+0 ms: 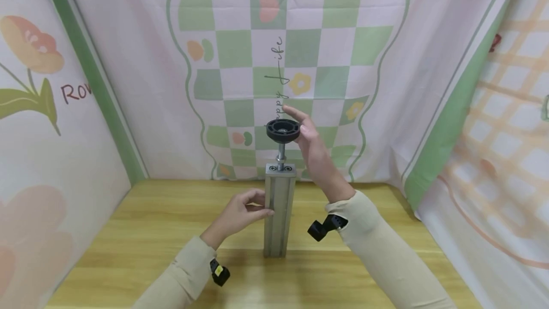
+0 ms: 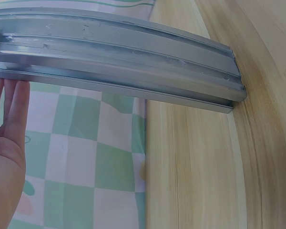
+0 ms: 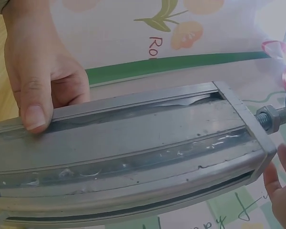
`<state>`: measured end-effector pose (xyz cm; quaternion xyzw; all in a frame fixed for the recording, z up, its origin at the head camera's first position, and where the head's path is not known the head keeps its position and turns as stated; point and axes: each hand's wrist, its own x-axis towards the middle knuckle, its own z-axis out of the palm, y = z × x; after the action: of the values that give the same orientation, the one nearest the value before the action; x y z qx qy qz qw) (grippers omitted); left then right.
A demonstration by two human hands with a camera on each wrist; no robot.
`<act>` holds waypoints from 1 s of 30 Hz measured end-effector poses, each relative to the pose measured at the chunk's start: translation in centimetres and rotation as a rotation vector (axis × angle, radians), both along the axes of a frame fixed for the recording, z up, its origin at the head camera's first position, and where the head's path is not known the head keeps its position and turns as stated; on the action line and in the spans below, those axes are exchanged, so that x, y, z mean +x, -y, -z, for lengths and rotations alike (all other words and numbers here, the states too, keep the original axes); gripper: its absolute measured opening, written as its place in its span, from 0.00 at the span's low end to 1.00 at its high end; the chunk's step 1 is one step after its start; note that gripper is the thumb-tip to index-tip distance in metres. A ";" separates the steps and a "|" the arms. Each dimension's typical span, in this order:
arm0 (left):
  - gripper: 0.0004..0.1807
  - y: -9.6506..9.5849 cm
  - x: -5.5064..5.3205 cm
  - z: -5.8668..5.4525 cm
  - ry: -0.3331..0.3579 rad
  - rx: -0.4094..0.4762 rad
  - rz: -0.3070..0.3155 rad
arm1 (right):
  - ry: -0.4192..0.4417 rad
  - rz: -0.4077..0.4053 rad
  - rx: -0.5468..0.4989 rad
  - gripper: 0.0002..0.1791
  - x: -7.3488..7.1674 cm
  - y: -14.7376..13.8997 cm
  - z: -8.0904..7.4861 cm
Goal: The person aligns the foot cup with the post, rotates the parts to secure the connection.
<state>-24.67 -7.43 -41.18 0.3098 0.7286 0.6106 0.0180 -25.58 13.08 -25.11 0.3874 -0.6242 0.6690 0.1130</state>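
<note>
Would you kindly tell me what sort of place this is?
Probably a curtained-off work booth: printed fabric hangs on three sides of a wood-grain surface, where a metal profile stands upright.

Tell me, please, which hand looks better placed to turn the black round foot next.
Probably the right hand: it is up at the rim of the black round foot. The left hand grips the metal profile lower down, so it seems better suited to steadying.

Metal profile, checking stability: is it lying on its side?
No; the metal profile stands upright, with the black foot at its top.
</note>
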 end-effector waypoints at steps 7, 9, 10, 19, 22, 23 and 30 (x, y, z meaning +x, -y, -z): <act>0.17 0.0 0.1 0.1 0.015 -0.002 0.000 | -0.003 -0.062 -0.022 0.31 -0.1 0.1 0.3; 0.17 0.0 0.1 0.2 0.011 -0.003 -0.003 | 0.010 -0.067 -0.014 0.30 -0.1 0.1 0.3; 0.17 0.0 0.1 0.1 0.007 -0.004 -0.005 | 0.015 -0.067 -0.008 0.30 -0.1 0.0 0.2; 0.16 0.0 -0.1 0.3 -0.010 -0.011 -0.022 | 0.007 -0.022 0.017 0.22 -0.1 -0.4 0.2; 0.16 0.0 0.0 0.3 -0.016 -0.013 -0.021 | -0.010 0.010 0.019 0.20 0.0 -0.6 0.2; 0.16 0.1 0.0 0.3 -0.017 -0.011 -0.018 | -0.012 0.023 0.017 0.20 0.0 -0.6 0.2; 0.16 0.1 -0.1 0.3 -0.025 -0.011 -0.010 | 0.052 0.067 -0.004 0.23 0.5 -0.5 0.0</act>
<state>-24.75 -7.49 -41.51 0.3136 0.7335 0.6029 0.0078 -25.11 13.54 -25.11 0.3485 -0.6381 0.6759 0.1201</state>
